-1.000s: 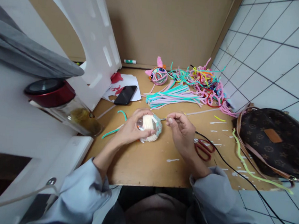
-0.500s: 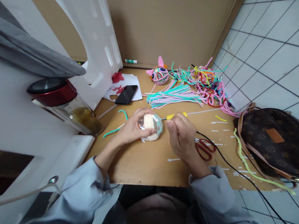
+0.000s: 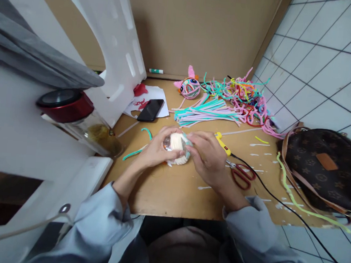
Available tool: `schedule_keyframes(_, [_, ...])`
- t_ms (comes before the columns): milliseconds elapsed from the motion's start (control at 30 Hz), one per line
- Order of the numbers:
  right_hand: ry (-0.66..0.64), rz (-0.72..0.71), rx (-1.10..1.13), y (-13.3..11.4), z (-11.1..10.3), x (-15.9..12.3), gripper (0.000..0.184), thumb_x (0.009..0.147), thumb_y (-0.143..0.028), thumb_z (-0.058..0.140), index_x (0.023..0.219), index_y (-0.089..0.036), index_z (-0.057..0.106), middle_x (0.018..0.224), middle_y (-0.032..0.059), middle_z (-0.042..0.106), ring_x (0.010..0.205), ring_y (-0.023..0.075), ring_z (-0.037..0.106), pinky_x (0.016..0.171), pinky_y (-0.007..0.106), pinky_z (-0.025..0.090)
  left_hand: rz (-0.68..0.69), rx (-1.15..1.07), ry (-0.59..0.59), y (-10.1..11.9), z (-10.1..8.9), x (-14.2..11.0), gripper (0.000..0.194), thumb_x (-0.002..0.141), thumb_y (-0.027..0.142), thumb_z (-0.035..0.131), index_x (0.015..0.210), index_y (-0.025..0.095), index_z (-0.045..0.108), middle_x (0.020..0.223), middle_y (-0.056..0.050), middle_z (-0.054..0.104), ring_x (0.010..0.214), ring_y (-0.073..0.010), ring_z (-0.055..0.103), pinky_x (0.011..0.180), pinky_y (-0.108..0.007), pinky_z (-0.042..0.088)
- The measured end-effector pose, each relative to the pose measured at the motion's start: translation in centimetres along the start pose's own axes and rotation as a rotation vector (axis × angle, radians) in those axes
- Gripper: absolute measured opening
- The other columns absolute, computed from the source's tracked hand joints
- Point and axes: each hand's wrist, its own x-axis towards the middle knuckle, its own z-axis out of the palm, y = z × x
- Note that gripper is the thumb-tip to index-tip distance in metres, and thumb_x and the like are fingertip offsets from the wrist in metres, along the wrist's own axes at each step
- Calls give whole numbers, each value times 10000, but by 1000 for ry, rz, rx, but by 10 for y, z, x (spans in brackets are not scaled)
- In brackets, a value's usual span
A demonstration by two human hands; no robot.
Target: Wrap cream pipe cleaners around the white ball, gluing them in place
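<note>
- Since half a second ago, the right hand (image 3: pixel 211 157) has come forward, baring the handle of the yellow plastic tool with a red switch (image 3: pixel 222 144).
- Its thumb and fingertips touch the teal side of the small round ball wrapped with a cream band (image 3: pixel 176 142); whether they pinch anything there, I cannot tell.
- From my end, the left hand (image 3: pixel 157 148) grasps that ball from the left, thumb across the front, fingers curled over the far side. Pressing too hard from the right could turn it in this grip or shift the band.
- The tool's nose is hidden behind the right hand, and I cannot tell whether the palm steadies it. If the nose is hot, straying fingers could be burned.
- The thin black cord (image 3: pixel 265 185) runs rightward from the tool; a tug would swing it.
- Near the right wrist lie scissors with dark red handles (image 3: pixel 243 176); drawing back carelessly could knock them.
- Beyond the hands, the bundle of teal and pale pink fuzzy strips (image 3: pixel 208 112) lies clear of contact on the brown tabletop (image 3: pixel 163 202).
</note>
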Motion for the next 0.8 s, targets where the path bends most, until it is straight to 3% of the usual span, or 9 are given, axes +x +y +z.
schedule_keyframes(200, [-3, -38, -53, 2, 5, -1, 206, 968, -182, 521, 1008, -275, 701, 963, 48, 715, 883, 163, 658, 776, 312, 540, 0, 13, 0, 0, 0, 0, 605, 651, 425, 771, 1174, 171, 604, 1263, -119, 586, 1140, -286, 587, 1010, -427, 466])
schedule_keyframes(400, [-8, 37, 40, 0, -1, -4, 246, 961, -146, 495, 1052, -253, 697, 979, 58, 739, 913, 168, 695, 824, 313, 565, -36, 0, -9, -1, -1, 0, 609, 644, 417, 773, 1176, 177, 598, 1271, -110, 585, 1085, -261, 595, 929, -370, 492])
schedule_keyframes(600, [-75, 95, 97, -1, -5, -11, 255, 948, -136, 499, 1027, -260, 708, 1027, 49, 755, 943, 166, 712, 871, 337, 571, -67, -44, -6, -1, -2, 0, 614, 647, 391, 771, 1196, 182, 595, 1135, -78, 633, 1009, -241, 609, 857, -340, 506])
schedule_keyframes(800, [-110, 78, 72, 0, -6, -13, 218, 945, -136, 518, 978, -243, 704, 997, 49, 770, 927, 166, 718, 844, 332, 567, -85, -63, -10, 0, -4, 1, 635, 636, 406, 769, 1189, 150, 589, 1132, -90, 625, 1021, -247, 606, 832, -330, 515])
